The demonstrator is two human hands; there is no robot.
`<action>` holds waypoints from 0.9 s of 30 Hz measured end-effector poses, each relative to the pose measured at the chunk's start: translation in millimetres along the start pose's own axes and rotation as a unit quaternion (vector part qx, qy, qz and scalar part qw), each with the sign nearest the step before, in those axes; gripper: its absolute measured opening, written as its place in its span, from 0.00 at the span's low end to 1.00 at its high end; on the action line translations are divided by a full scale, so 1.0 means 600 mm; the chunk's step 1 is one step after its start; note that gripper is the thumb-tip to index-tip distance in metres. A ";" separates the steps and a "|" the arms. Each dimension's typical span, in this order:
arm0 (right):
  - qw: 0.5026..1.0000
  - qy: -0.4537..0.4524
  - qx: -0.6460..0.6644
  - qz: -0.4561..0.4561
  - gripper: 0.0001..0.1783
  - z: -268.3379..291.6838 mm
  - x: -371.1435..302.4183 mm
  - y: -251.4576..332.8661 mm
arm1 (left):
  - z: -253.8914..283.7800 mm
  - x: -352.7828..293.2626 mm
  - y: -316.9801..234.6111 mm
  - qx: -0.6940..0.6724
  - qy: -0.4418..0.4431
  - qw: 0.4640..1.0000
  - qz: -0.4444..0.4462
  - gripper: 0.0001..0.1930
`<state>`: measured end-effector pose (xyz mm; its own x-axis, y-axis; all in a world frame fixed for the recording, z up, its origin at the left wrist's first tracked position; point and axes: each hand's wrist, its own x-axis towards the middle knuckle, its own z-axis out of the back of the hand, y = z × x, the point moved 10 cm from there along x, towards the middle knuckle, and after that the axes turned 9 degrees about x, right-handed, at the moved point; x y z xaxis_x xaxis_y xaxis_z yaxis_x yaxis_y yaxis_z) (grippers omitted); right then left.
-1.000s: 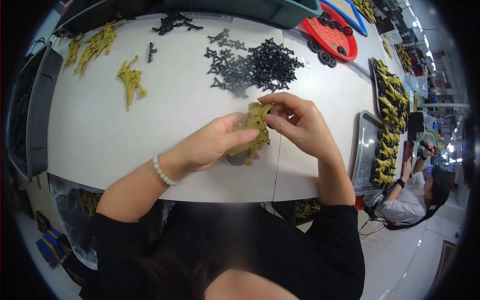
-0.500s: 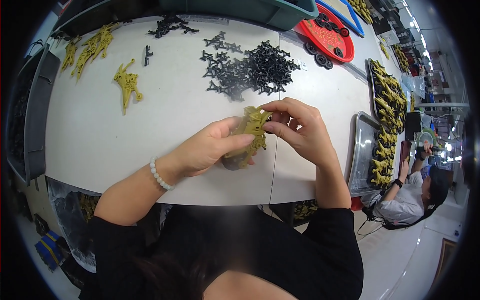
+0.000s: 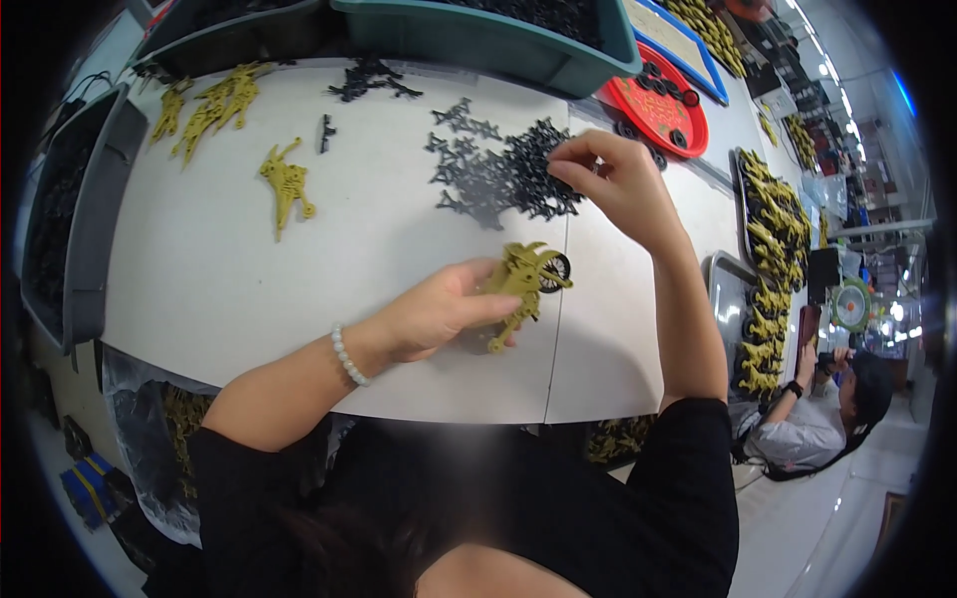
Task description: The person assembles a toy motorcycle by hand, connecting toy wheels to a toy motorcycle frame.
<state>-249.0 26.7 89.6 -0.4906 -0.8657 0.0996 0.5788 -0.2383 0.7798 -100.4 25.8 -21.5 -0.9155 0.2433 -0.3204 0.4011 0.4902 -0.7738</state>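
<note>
Standing far left of the heap of black forked plastic parts (image 3: 533,179) is a grey bin (image 3: 75,209) of dark pieces; well left of the heap lie a cluster of yellow-green toy motorcycle shells (image 3: 221,105), then a lone yellow-green shell (image 3: 286,189) and a small black piece (image 3: 326,133); below the heap, toward us, our left hand (image 3: 439,311) grips a toy motorcycle body (image 3: 524,283) between thumb and fingers, and it bears a black spoked wheel (image 3: 561,264); over the heap's right side we have our right hand (image 3: 623,184), thumb and forefinger drawn nearly together, though we cannot tell whether they pinch anything; right of the heap we see a red tray (image 3: 638,105) with black wheels (image 3: 658,86); well right of the heap stands a metal tray (image 3: 720,299).
</note>
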 end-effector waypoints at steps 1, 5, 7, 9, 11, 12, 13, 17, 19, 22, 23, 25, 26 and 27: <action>1.000 0.017 -0.008 0.022 0.08 -0.018 0.028 0.003 | -0.003 -0.001 -0.001 0.005 0.015 1.000 -0.007 0.16; 0.994 0.062 -0.022 0.089 0.13 -0.099 0.133 0.016 | -0.001 0.003 0.011 0.019 0.018 0.999 0.022 0.15; 0.994 0.059 -0.030 0.084 0.15 -0.134 0.180 0.012 | 0.000 0.003 0.012 -0.006 0.014 0.999 0.030 0.15; 0.998 0.003 -0.060 0.006 0.15 -0.147 0.222 -0.012 | 0.004 0.001 0.018 -0.032 0.010 0.999 0.041 0.16; 0.997 0.019 -0.081 0.005 0.16 -0.174 0.254 -0.033 | 0.003 0.004 0.017 -0.019 0.021 0.999 0.030 0.16; 0.994 0.036 -0.104 -0.002 0.16 -0.186 0.263 -0.044 | 0.004 0.005 0.018 -0.019 0.024 0.999 0.030 0.16; 0.995 0.026 -0.092 0.023 0.14 -0.188 0.270 -0.045 | 0.005 0.007 0.018 -0.016 0.025 0.999 0.029 0.16; 0.994 0.093 -0.048 0.033 0.12 -0.172 0.232 -0.014 | 0.006 0.005 0.017 -0.014 0.025 0.999 0.042 0.16; 0.994 0.064 0.060 0.062 0.11 -0.131 0.177 0.012 | 0.003 0.004 0.013 -0.018 0.035 0.998 0.042 0.16; 0.995 0.036 0.084 0.050 0.10 -0.074 0.072 0.010 | -0.003 -0.004 0.015 -0.026 0.043 0.998 0.031 0.15; 0.995 0.041 0.078 0.042 0.10 -0.065 0.038 -0.007 | 0.002 -0.007 0.018 -0.025 0.035 0.998 0.041 0.16; 0.989 0.026 0.147 0.012 0.11 -0.038 -0.042 -0.042 | -0.002 -0.007 0.019 -0.015 0.029 0.998 0.062 0.16; 0.996 -0.001 0.042 0.080 0.15 -0.015 -0.084 -0.037 | -0.012 0.000 0.018 -0.012 0.045 0.997 0.068 0.16; 0.999 -0.014 -0.004 0.048 0.15 -0.011 -0.115 -0.053 | -0.009 0.001 0.026 -0.007 0.040 0.996 0.078 0.16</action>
<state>-229.2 91.2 53.7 -0.4502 -0.8722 0.1911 0.6296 -0.1582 0.7607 -94.6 38.1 -31.0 -0.8374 0.3822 -0.3908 0.5384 0.4524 -0.7110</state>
